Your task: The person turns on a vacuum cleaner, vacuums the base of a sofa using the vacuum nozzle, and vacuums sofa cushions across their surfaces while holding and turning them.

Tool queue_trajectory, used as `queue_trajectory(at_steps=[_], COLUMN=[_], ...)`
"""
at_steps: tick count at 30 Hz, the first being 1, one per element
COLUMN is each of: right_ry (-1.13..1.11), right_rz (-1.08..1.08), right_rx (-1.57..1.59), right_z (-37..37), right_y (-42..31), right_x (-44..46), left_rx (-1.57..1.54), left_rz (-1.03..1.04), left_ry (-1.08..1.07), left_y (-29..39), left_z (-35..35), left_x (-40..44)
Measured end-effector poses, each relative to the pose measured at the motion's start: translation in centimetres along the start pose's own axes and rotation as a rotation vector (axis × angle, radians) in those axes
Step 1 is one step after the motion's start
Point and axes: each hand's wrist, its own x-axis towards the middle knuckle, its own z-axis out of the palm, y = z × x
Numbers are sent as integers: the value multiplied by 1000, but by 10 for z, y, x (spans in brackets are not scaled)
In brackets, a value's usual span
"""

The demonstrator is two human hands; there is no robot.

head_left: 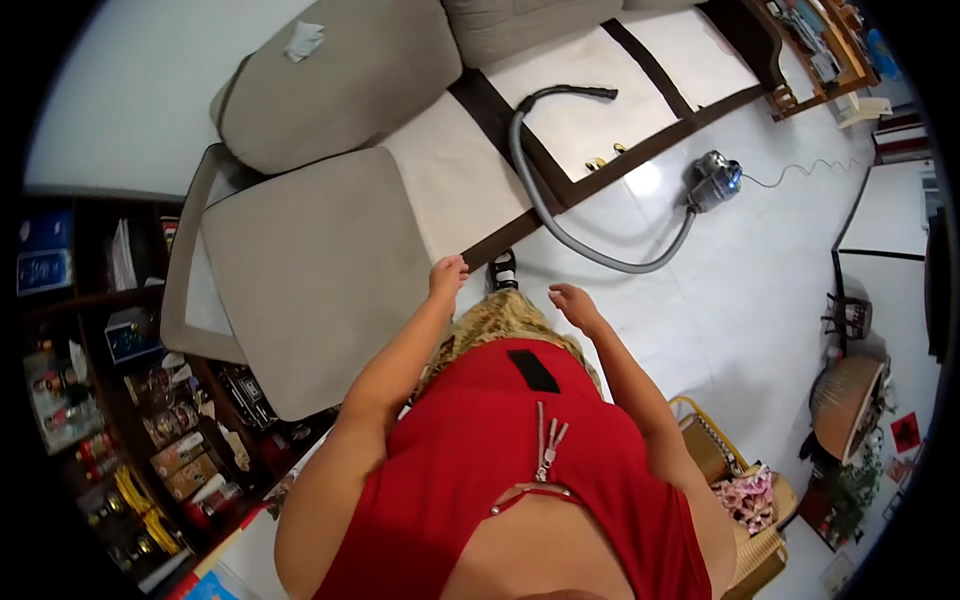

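My left hand (449, 276) hangs beside the front edge of the grey sofa seat cushion (320, 270), its fingers loosely bent with nothing visible in them. To the right, over the white floor, my right hand (574, 304) is held in front of me, fingers slightly apart and holding nothing. Beyond both hands, a vacuum cleaner (714, 182) stands on the floor. Its grey hose (600, 258) curves toward the sofa, and the black nozzle end (580, 91) rests on the uncovered sofa base (590, 90).
A large grey back cushion (340, 85) leans on the sofa with a crumpled white tissue (304, 41) on it. Filled dark shelves (95, 350) stand at left. A cord (800, 172) runs across the floor at right. A chair with patterned cloth (748, 497) is close behind on the right.
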Motion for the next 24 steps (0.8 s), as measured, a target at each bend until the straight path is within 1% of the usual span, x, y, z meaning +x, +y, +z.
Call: queue_trajectory(at_steps=[3, 4, 6, 9, 11, 12, 14, 18, 20, 21, 24], right_ry=[-43, -12, 41, 78, 69, 62, 48, 63, 100, 121, 166], right_rz=[94, 87, 74, 234, 224, 223, 245, 276, 285, 294, 293], right_rx=[101, 93, 78, 212, 152, 116, 45, -9, -12, -74, -228], right_z=[-29, -36, -44, -53, -51, -53, -55, -39, -34, -26, -16], right_y=[-25, -25, -22, -23, -17, -11, -25, 8, 9, 22, 23], right_x=[56, 77, 120, 175, 222, 246, 295, 394, 438, 450, 499], left_rx=[105, 108, 116, 72, 77, 77, 76, 8, -38, -65, -133], left_rz=[-5, -11, -26, -48, -67, -83, -117, -242, -276, -303, -346], left_ry=[-42, -45, -44, -64, -49, -41, 0, 100, 124, 127, 131], left_y=[50, 63, 83, 103, 115, 116, 116, 87, 77, 56, 37], left_z=[21, 28, 39, 59, 67, 74, 73, 81, 85, 88, 101], left_x=[23, 29, 44, 52, 55, 59, 72, 102, 118, 123, 143])
